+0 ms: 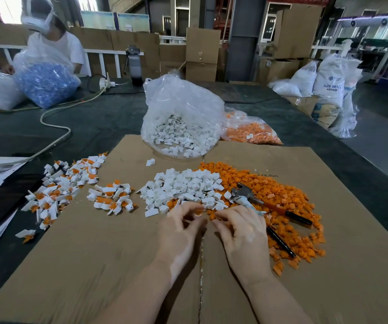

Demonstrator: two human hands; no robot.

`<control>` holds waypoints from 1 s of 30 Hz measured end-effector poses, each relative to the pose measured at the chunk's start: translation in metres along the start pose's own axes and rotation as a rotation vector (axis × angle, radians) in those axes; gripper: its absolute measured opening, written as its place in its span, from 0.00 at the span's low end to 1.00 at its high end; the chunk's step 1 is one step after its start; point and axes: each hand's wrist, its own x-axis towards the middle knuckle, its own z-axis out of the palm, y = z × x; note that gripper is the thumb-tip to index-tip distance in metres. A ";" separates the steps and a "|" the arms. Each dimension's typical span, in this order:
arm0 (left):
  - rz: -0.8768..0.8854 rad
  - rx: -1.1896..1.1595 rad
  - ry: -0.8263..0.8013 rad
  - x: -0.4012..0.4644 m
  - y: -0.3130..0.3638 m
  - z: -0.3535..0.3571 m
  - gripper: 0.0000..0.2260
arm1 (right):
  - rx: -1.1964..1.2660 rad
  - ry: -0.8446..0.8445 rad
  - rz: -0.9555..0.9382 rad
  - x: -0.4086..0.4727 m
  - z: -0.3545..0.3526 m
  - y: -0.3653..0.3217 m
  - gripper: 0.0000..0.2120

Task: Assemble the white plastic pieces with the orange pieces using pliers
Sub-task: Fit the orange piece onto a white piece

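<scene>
Beside the pliers (pixel 253 202), both hands' fingers (pixel 196 215) pinch a small orange piece (pixel 199 210).

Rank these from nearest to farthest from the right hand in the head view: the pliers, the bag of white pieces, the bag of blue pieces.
From the right hand:
1. Pliers, just beyond it to the right, on the orange pile.
2. Bag of white pieces, ahead at the cardboard's far edge.
3. Bag of blue pieces, far left, by the other person.

Both hands meet at the near edge of the piles on the cardboard sheet (pixel 95 265), left hand (pixel 179 232) pinching a small orange piece (pixel 198 210), right hand (pixel 242 230) curled beside it, pliers (pixel 253 199) lying on the orange pieces (pixel 288 202), white pieces (pixel 183 185) heaped just left.
</scene>
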 end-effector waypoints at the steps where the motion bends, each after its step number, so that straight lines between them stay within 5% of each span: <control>1: -0.007 0.001 0.059 0.002 0.000 -0.005 0.13 | -0.005 0.012 0.020 0.000 0.000 0.001 0.06; 7: -0.043 0.404 0.446 0.032 -0.021 -0.068 0.05 | -0.086 0.080 0.100 0.001 0.005 0.001 0.07; 11: -0.161 0.650 0.492 0.041 -0.032 -0.088 0.08 | -0.162 0.083 0.127 0.000 0.008 0.002 0.09; 19: -0.128 0.762 0.493 0.043 -0.025 -0.077 0.15 | -0.261 0.055 0.132 -0.001 0.012 0.003 0.08; 24: 0.204 0.649 0.222 0.030 -0.017 -0.043 0.07 | -0.328 0.008 0.132 -0.003 0.013 0.004 0.08; 30: 0.187 1.024 0.018 0.022 -0.015 -0.017 0.10 | -0.357 -0.029 0.114 -0.003 0.013 0.004 0.10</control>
